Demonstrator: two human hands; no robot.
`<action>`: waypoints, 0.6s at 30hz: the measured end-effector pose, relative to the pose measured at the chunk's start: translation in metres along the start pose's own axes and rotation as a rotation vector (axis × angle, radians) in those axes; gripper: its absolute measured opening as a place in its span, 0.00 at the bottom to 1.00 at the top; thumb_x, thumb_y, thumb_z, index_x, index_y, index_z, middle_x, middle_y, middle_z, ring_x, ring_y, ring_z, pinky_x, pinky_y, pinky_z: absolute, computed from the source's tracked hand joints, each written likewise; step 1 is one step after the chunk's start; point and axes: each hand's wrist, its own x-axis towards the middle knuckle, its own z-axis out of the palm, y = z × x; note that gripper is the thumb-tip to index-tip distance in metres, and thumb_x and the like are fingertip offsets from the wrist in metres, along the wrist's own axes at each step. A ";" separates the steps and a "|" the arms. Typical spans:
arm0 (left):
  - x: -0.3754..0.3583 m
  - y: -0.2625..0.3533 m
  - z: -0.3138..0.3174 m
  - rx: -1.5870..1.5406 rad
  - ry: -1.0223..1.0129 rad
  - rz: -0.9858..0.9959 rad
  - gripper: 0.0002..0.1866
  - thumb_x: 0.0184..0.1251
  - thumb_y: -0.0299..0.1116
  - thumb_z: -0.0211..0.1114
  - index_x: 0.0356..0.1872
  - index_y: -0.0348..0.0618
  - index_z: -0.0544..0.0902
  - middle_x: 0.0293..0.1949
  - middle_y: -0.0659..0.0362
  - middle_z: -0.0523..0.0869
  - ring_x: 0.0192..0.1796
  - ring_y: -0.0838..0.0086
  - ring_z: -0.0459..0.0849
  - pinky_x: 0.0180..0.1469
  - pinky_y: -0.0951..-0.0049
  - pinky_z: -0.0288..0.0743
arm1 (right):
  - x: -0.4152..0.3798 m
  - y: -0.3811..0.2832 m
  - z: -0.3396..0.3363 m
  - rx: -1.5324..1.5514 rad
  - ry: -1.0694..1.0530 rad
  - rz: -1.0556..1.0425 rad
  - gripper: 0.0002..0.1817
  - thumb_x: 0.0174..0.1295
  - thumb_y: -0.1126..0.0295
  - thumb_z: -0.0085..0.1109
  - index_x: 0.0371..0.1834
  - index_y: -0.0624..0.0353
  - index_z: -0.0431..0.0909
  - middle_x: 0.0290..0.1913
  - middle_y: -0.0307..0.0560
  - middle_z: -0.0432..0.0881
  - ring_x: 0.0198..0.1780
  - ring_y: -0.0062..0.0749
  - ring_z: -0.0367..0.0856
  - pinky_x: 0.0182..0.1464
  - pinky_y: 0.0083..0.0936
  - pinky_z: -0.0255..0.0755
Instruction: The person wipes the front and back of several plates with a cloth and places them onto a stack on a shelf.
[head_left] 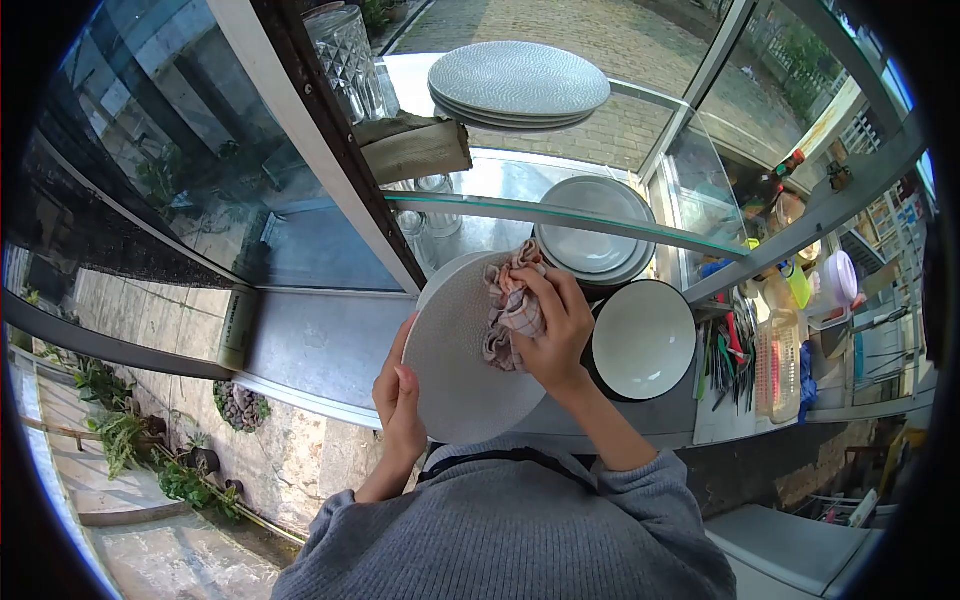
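We held the round grey textured ceramic plate [455, 365] tilted before us, left hand [400, 405] gripping its lower rim, right hand [555, 325] clamped on a soft checked cloth [510, 305] pressed to its face. Rigid, breakable, probably slippery; the rim seemed the safest hold.

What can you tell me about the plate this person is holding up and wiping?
The plate is round and pale grey, with a fine dotted or woven-looking texture on the face turned to the camera; it looks ceramic. It is held up on edge, tilted, in front of the counter. The left hand grips its lower left rim, while the right hand presses a crumpled checked cloth against its upper right part. No chips or cracks show.
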 end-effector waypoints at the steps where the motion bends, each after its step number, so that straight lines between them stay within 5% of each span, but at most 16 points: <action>1: 0.000 0.000 0.003 0.002 -0.002 0.003 0.35 0.74 0.55 0.43 0.65 0.29 0.65 0.62 0.47 0.73 0.64 0.64 0.70 0.65 0.66 0.59 | 0.004 -0.008 0.001 0.001 0.004 0.000 0.23 0.41 0.66 0.66 0.46 0.50 0.80 0.38 0.41 0.76 0.35 0.38 0.78 0.33 0.32 0.70; 7: 0.009 -0.005 -0.004 -0.235 0.012 -0.153 0.32 0.74 0.50 0.45 0.64 0.28 0.65 0.63 0.47 0.71 0.65 0.64 0.68 0.67 0.67 0.57 | -0.044 -0.058 0.005 0.182 -0.211 -0.093 0.26 0.39 0.66 0.66 0.48 0.47 0.79 0.40 0.40 0.76 0.37 0.37 0.79 0.35 0.31 0.72; 12: 0.008 -0.007 -0.019 -0.015 0.062 -0.003 0.33 0.74 0.52 0.43 0.63 0.29 0.68 0.61 0.47 0.74 0.66 0.63 0.68 0.67 0.62 0.56 | -0.079 -0.018 -0.005 0.096 -0.388 -0.250 0.26 0.37 0.65 0.66 0.47 0.45 0.80 0.40 0.38 0.76 0.34 0.35 0.79 0.34 0.29 0.72; 18: 0.003 -0.008 -0.007 -0.069 0.014 -0.044 0.33 0.74 0.52 0.46 0.64 0.29 0.67 0.62 0.47 0.73 0.66 0.63 0.68 0.68 0.63 0.55 | -0.011 0.015 -0.003 -0.055 -0.158 0.032 0.26 0.37 0.68 0.66 0.47 0.50 0.78 0.41 0.43 0.76 0.38 0.41 0.79 0.37 0.32 0.72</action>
